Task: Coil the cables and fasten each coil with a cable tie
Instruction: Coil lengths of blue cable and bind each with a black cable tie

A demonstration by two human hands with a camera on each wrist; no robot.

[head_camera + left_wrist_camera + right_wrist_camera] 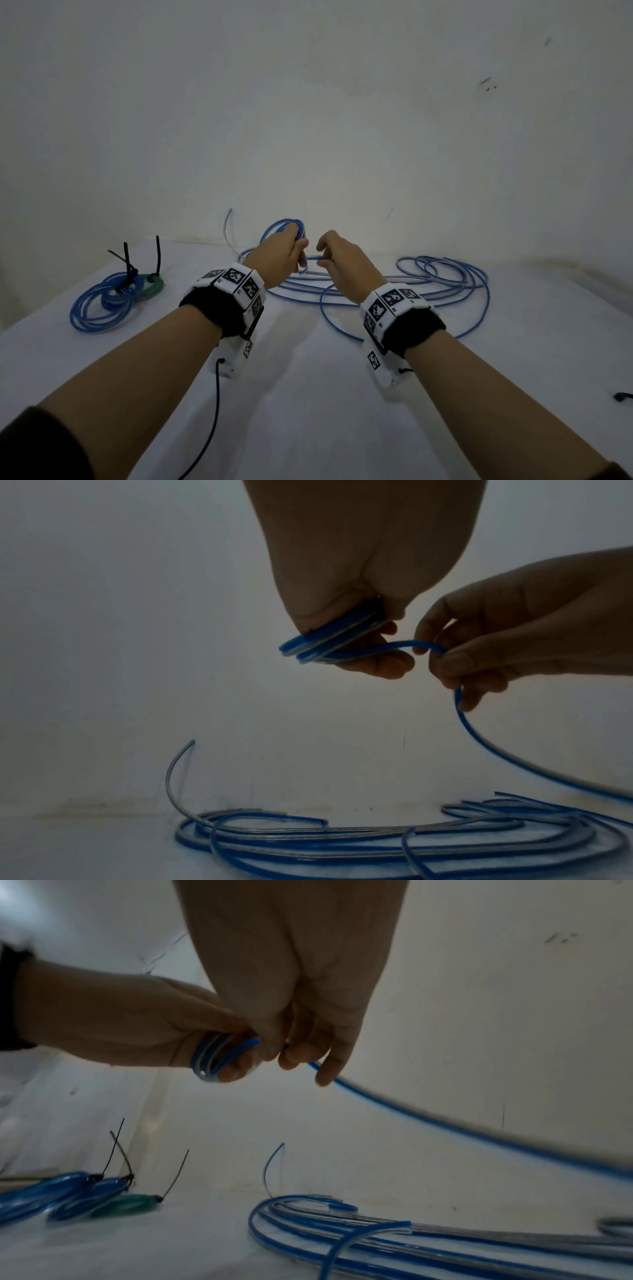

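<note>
Nearest the camera, two bare forearms with marker-covered wrist bands (394, 301) reach out over the white table (308, 394). Just beyond the bands the left hand (277, 255) has its fingers and thumb curled round a small coil of blue cable (329, 639), a few turns stacked together and raised above the table. Close beside it the right hand (342, 260) pinches the free run of the same cable (411, 645) between thumb and fingertips (455, 664); from there the strand drops away to the right and joins the loose blue and clear cable (428, 284) spread in wide loops across the table under and past both hands. Judging from this, the step in hand is the coiling itself, with another turn being brought over to the left hand's bundle, and much slack remains to be taken up. The next move seems to call for laying this turn against the held ones at a matching size, the left thumb lifting briefly to admit it without letting the stack spring apart, then the right hand sliding down the strand for more. Farther left, well apart, lie finished blue coils (102, 301) and a green coil (150, 287), each bound with a black cable tie (158, 253) whose tail sticks up. Behind everything stands a pale wall (308, 102)
</note>
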